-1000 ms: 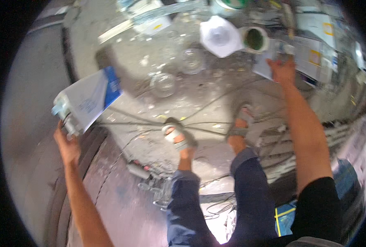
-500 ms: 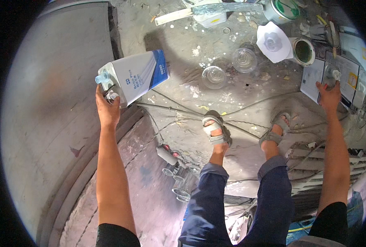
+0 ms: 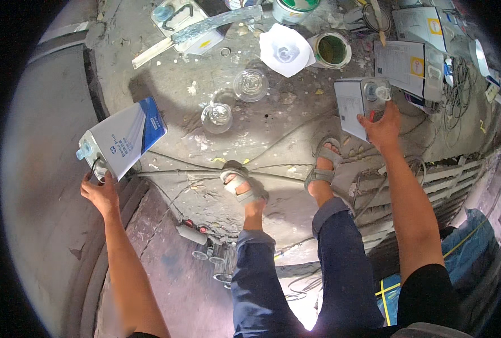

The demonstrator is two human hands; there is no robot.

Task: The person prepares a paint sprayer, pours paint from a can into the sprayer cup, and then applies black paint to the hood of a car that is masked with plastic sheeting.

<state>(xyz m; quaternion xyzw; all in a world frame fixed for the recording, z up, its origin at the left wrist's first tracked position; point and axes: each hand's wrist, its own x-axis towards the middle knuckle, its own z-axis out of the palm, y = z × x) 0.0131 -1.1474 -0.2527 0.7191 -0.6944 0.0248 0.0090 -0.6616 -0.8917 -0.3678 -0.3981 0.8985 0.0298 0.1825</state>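
Note:
My left hand [image 3: 101,191] is closed on the dark handle of a white and blue rectangular can [image 3: 127,138]. That can is tilted at the left, its pale blue cap [image 3: 84,151] pointing left. At the right, my right hand [image 3: 384,128] grips a smaller rectangular metal can [image 3: 349,104] near its top, with fingers at the end that carries a clear, whitish cap [image 3: 383,93]. Part of this end is covered by my fingers. Between the two cans, farther off, clear plastic cups [image 3: 216,117] stand on the floor.
A white paper cone [image 3: 284,50] lies beside an opened round tin [image 3: 332,50]. Behind them are a green-rimmed tin [image 3: 295,8] and a paint-crusted stick [image 3: 205,31] across another can. More rectangular cans [image 3: 399,67] and coiled cables [image 3: 459,96] are at right. A hose [image 3: 205,172] crosses by my feet.
The view has turned, so the scene sits farther left. My right hand has brought the smaller can toward me, apart from the other cans. The left can has come slightly nearer.

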